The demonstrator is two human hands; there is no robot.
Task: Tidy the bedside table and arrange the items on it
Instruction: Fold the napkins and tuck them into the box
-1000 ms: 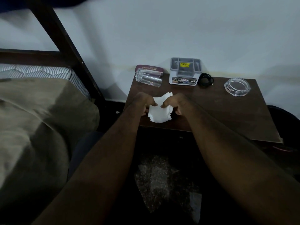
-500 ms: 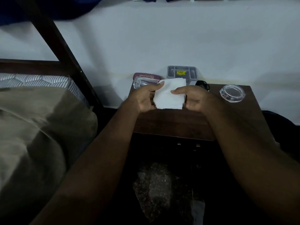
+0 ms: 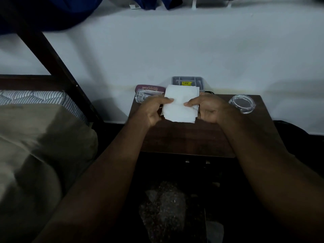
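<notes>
**Tissue held in both hands over the table**

A white folded tissue (image 3: 180,106) is pinched at its left edge by the left hand (image 3: 154,111) and at its right edge by the right hand (image 3: 208,109), thumbs laid on its near face and fingers curled behind. It is held raised over the far middle of the table (image 3: 184,137), with its face turned toward the camera. Whether its lower edge touches the wood cannot be told.

Behind the left hand a clear glass (image 3: 142,97) is seen lying on its side at the far left corner, partly hidden. Just beyond it, against the wall, a maroon case (image 3: 149,88) with printed lettering is laid flat. A grey tray (image 3: 189,82) with compartments and a yellow sticker is set at the far edge; its front is covered by the tissue. At the far right corner a clear round dish (image 3: 242,103) is placed, well apart from the hands. Something small and black shows above the right hand; it is too hidden to be made out.

The table top is dark brown wood, bare across its near half. A pale wall (image 3: 175,46) is seen behind it, with dark blue cloth (image 3: 52,14) hung at the top left. To the left stands a dark bed post (image 3: 52,58), with a striped mattress (image 3: 35,97) and an olive blanket (image 3: 35,155) beside it. Below the table the speckled floor (image 3: 163,207) is dimly lit.
</notes>
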